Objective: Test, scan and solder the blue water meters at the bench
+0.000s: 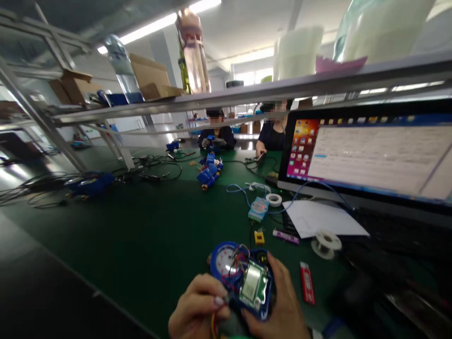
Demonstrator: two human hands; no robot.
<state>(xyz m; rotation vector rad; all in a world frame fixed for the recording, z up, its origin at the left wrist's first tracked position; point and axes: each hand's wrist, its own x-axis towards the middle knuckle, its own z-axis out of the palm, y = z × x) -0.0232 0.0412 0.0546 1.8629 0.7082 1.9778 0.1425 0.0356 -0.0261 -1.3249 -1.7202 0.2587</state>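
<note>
A blue water meter [216,249] lies at the front of the green table, its round white dial showing and its electronics housing open. Inside the housing sits a green circuit board [262,292] with a silver-white block on it, and thin coloured wires [240,256] run between housing and dial. My right hand [287,301] is wrapped around the right side of the housing. At the left side of the housing, my left hand [199,306] pinches a small connector with red and yellow wires [213,324] trailing down. The connector itself is mostly hidden by my fingertips.
Beyond the meter are a yellow part [259,237], a blue box [258,209], white tape [274,200], a spool [326,245] and a red packet [307,283]. A monitor [370,155] stands right. More blue meters [211,172] lie farther back; a shelf [226,98] crosses above. Two people sit opposite.
</note>
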